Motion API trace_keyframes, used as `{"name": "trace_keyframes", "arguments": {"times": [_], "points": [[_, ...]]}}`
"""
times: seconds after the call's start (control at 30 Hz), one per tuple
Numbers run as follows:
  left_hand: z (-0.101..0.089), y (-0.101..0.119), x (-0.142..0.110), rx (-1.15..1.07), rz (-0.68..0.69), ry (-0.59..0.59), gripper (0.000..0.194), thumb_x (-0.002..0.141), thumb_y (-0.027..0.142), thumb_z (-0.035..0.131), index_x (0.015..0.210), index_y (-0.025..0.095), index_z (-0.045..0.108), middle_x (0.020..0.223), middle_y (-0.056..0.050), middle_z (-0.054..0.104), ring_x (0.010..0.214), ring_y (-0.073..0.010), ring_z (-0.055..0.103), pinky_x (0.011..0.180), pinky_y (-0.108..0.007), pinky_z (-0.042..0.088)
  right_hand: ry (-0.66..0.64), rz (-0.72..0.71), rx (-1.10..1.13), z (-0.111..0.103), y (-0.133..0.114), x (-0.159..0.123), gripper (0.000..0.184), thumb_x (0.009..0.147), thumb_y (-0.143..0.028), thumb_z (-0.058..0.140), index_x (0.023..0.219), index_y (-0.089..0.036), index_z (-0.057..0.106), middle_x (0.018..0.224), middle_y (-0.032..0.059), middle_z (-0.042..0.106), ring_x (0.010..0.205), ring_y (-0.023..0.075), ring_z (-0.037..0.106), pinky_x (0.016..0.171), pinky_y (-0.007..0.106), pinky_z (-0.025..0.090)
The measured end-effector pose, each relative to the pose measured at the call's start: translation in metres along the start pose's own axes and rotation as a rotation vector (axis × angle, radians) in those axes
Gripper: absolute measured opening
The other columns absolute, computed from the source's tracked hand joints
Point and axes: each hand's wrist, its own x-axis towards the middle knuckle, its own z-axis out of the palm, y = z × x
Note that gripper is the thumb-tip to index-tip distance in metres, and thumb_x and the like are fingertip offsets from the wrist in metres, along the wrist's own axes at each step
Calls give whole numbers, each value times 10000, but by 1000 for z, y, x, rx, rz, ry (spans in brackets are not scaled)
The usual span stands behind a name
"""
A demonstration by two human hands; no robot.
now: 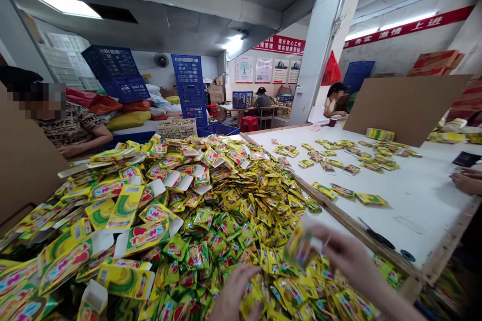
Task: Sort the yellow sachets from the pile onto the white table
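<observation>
A big heap of small yellow-and-green sachets (pixel 233 210) covers the table in front of me. My right hand (pixel 346 256) is raised over the heap and holds a small yellow carton (pixel 301 246), blurred by motion. My left hand (pixel 235 293) rests palm down on the sachets at the bottom edge, fingers spread among them. Several flat and half-folded cartons (pixel 128 205) of the same colours lie on the left side of the heap.
A white table (pixel 414 195) to the right carries scattered sachets, with another person's hands (pixel 467 180) at its right edge. A seated person (pixel 71 125) is at the left behind brown cardboard (pixel 22 160). Blue crates (pixel 190 85) stand at the back. Black scissors (pixel 376 235) lie near the wooden divider.
</observation>
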Motion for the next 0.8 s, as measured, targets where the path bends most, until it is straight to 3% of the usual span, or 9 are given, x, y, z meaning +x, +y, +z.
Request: {"name": "trace_keyframes", "arguments": {"times": [0.07,0.1,0.17,0.27,0.4,0.53,0.63,0.73,0.8], "points": [[-11,-12,6,288,-20,116,363,835,351,391,1142,222,534,1207,-127,534,1163,-302,448,978,-493,346,283,55,-352,-25,14,25,316,768,-388,464,979,-208,615,801,80,660,526,187,537,531,323,403],[-14,-20,7,441,-40,165,380,837,356,373,1141,197,538,1187,-141,550,1147,-317,459,956,-507,359,307,62,-415,-27,16,33,306,782,-371,445,987,-204,600,824,84,654,543,189,539,541,323,400],[-16,-32,7,656,-75,216,418,807,355,437,1166,161,529,1164,-159,580,1134,-349,471,936,-526,366,169,44,-381,-5,10,40,246,812,-344,420,924,-201,586,818,71,639,614,191,551,591,318,412],[-8,-41,3,713,-57,257,378,741,276,530,1102,170,562,1082,-132,633,1085,-343,508,941,-536,346,-114,-33,-246,72,-12,30,140,767,-330,526,810,-209,582,821,42,614,785,212,549,693,323,423],[-7,-38,-4,382,-11,354,166,738,239,518,890,225,584,887,-58,612,920,-259,558,867,-459,406,-201,-34,-160,143,-26,20,118,631,-151,632,723,-181,564,838,52,582,829,233,523,711,334,408],[-22,-38,-5,-268,-181,478,266,737,465,537,754,200,528,934,-46,511,697,-169,540,548,-292,489,-193,12,-11,123,-18,26,67,739,-184,538,675,-185,518,744,29,567,728,188,532,655,296,412],[-26,-38,0,-596,-253,535,361,649,512,645,701,206,462,659,48,453,581,-116,453,526,-259,500,-59,63,259,108,-28,20,141,833,-308,445,747,-196,458,888,74,572,815,203,561,692,310,447],[-19,-32,4,-722,-238,550,365,650,526,648,740,215,479,591,67,465,593,-117,489,623,-266,516,87,90,667,126,-51,-2,177,830,-370,493,763,-209,458,1143,97,503,1050,230,516,846,334,435],[-12,-27,4,-734,-258,602,383,678,563,598,832,219,527,718,20,588,727,-157,578,705,-273,512,136,69,691,150,-63,-17,168,826,-364,513,764,-211,487,1146,99,499,1108,247,475,909,375,394]]}}
